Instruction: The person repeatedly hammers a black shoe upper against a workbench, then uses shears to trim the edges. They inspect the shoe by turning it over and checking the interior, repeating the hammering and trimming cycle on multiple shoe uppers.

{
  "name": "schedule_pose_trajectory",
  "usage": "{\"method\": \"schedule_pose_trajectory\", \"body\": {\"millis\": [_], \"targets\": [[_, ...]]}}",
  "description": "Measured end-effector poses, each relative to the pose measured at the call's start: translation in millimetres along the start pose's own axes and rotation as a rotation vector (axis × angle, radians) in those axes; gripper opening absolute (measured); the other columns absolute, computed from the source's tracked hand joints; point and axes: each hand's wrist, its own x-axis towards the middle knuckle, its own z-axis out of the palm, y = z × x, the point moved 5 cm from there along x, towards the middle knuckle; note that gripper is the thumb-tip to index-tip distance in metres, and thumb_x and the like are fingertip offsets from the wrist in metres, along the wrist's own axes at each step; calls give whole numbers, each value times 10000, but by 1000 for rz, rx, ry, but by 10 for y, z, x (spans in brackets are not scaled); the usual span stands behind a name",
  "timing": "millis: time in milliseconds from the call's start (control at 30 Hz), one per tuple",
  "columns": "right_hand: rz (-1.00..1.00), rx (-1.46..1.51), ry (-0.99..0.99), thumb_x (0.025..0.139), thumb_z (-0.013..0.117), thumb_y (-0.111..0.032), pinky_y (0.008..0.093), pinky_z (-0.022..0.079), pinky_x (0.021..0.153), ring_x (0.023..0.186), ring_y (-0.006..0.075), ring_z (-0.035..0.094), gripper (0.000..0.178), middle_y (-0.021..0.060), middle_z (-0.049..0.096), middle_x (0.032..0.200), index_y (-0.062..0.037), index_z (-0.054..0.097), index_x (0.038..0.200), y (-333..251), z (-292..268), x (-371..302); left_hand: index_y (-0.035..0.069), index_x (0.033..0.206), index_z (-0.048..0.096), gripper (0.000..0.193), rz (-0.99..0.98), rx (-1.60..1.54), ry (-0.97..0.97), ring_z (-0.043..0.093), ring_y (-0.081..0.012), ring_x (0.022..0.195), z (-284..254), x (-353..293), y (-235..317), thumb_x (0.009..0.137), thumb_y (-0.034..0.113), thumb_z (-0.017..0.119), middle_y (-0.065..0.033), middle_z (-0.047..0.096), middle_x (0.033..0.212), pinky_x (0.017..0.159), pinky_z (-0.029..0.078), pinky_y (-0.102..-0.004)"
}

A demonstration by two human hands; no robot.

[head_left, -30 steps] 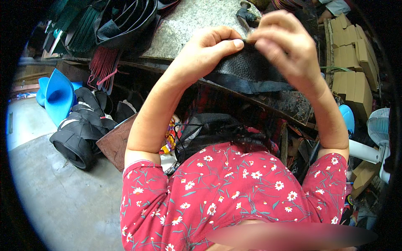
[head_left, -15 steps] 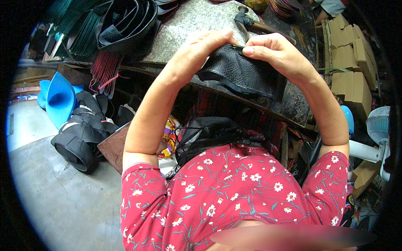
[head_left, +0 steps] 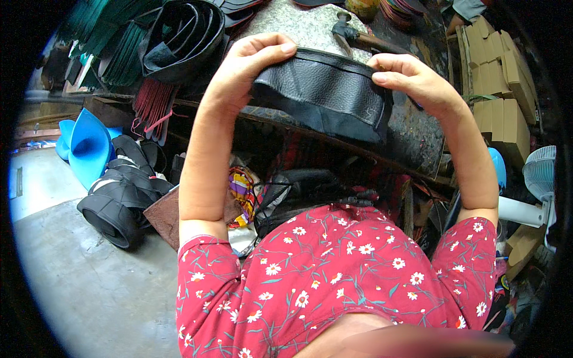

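Stretched between my two hands is a wide, curved black leather piece (head_left: 325,83), pebbled on its surface, with a folded or seamed upper edge. At its upper left corner my left hand (head_left: 256,59) is closed, thumb and fingers pinching the edge. My right hand (head_left: 412,80) pinches the upper right part of the same edge. The leather hangs down over the front edge of the work surface. Just beyond it a hammer (head_left: 343,27) rests on a pale stone slab (head_left: 280,21).
Rolled black strips (head_left: 185,39) and hanging red strips (head_left: 154,104) are at the left. Black pieces (head_left: 113,209) and blue foam shapes (head_left: 89,143) lie on the left floor. Cardboard boxes (head_left: 507,122) and a fan (head_left: 540,173) stand at the right.
My hands have moved apart, the left one going left. The leather piece between them is now spread wider and flatter, with its upper edge exposed.
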Motion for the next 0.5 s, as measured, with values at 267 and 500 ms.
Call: {"method": "schedule_pose_trajectory", "body": {"millis": [267, 500], "targets": [[-181, 9, 136, 937, 669, -193, 214, 455, 810, 860, 34, 556, 209, -36, 635, 913, -13, 656, 1044, -202, -57, -60, 14, 1210, 580, 383, 409, 747, 492, 599, -183, 1060, -145, -137, 227, 893, 180, 716, -100, 617, 1140, 901, 486, -311], [-270, 100, 268, 944, 665, -156, 220, 455, 801, 875, 35, 543, 179, -41, 611, 931, -7, 627, 1035, -220, 156, 31, 69, 1278, 509, 456, -117, -639, 300, 603, -218, 1017, 295, -234, -281, 902, 201, 731, -99, 602, 1104, 870, 519, -393]]}}
